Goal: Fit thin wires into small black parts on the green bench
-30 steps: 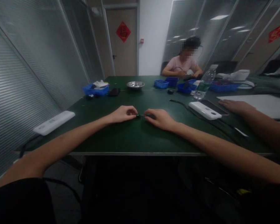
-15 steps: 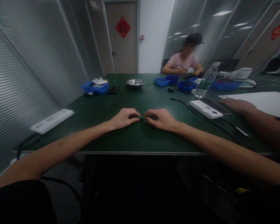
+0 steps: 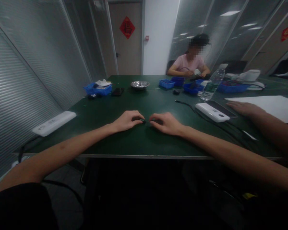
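A dark green table (image 3: 124, 143) spreads beneath the person's fingers (image 3: 137, 113). Left of them lies a white power bank (image 3: 54, 124); straight beyond them, a steel bowl (image 3: 134, 86); beyond and leftward, a blue plastic tray (image 3: 104, 91). To their right lie a second power bank (image 3: 211, 112) and a smartphone (image 3: 222, 109).

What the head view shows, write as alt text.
The left hand pinches a small dark part; the right hand holds a thin rod pointing at it, over a green table. Beyond are a metal bowl and blue bins.
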Demonstrator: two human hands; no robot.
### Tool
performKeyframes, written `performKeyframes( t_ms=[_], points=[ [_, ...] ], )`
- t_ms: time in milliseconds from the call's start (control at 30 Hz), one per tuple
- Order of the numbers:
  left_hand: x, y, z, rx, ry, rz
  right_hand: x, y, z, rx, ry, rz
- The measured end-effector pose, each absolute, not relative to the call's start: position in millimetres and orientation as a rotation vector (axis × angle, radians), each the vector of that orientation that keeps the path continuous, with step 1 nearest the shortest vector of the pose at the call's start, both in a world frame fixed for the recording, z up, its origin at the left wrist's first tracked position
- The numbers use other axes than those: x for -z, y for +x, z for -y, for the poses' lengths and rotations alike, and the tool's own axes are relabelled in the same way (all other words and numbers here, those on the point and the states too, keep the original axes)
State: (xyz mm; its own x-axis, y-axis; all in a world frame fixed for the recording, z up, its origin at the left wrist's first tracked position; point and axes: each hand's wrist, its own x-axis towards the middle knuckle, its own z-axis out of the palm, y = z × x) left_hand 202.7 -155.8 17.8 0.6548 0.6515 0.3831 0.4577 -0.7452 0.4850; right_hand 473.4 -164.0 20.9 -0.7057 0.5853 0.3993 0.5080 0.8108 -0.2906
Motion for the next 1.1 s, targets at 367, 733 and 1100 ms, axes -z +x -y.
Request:
performKeyframes(
  t_ms=[367,733,1100],
  points=[
    [-16.9,199.6,150.7,-0.775,2.469,-0.852,-23.4,470.6,166.0,-0.44,-0.932,2.445],
    [-18.0,196.6,147.0,-0.733,2.447,-0.865,-18.8,469.9,167.5,-0.245,-0.908,2.518],
    [-20.0,199.0,149.8,-0.726,2.502,-0.837,-20.1,466.2,170.0,-0.24,-0.839,2.551]
  ],
)
